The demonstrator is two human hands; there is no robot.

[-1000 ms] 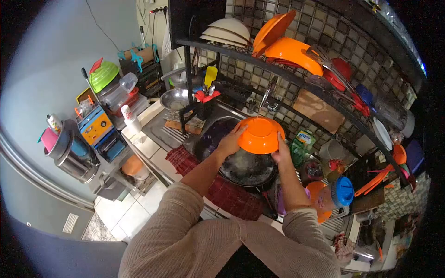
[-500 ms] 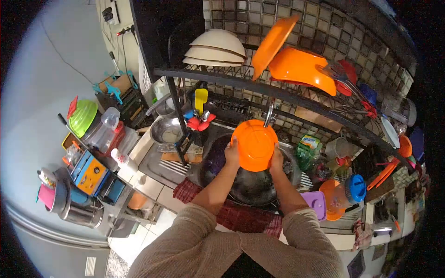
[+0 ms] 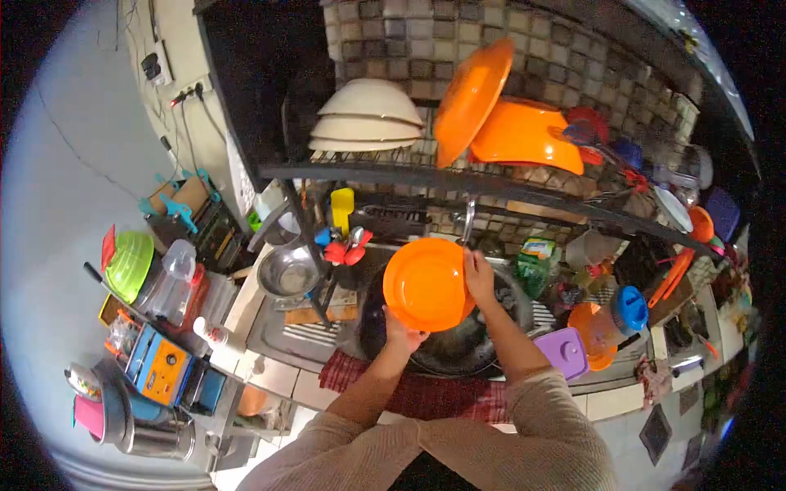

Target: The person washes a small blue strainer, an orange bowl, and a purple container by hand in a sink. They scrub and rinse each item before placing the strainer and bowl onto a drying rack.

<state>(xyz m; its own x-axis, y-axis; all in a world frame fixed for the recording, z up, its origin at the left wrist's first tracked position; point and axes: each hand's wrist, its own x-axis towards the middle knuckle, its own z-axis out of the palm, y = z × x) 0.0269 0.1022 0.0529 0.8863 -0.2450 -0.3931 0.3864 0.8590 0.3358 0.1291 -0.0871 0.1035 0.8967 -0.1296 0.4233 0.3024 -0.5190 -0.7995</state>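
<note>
An orange bowl (image 3: 426, 282) is held up over the sink basin, in front of the faucet (image 3: 469, 219). My left hand (image 3: 403, 331) grips its lower edge from beneath. On its right side my right hand (image 3: 480, 280) is closed around the rim. Beneath the bowl, the basin (image 3: 512, 327) looks dark, with a large round pan or tub inside whose contents I cannot make out. A second orange edge shows at the bowl's lower right, partly hidden.
Above the sink a black rack (image 3: 377, 172) bears stacked cream bowls (image 3: 368, 106) and orange basins (image 3: 528, 135). A metal bowl (image 3: 288, 272) sits left; a purple lid (image 3: 563, 352) and a blue-capped jug (image 3: 629, 309) sit right. A red cloth (image 3: 442, 399) lies along the front edge.
The orange bowl has moved left and turned in my hands. My left hand has shifted down to its lower edge, and my right hand sits at its upper right. The view has tilted upward.
</note>
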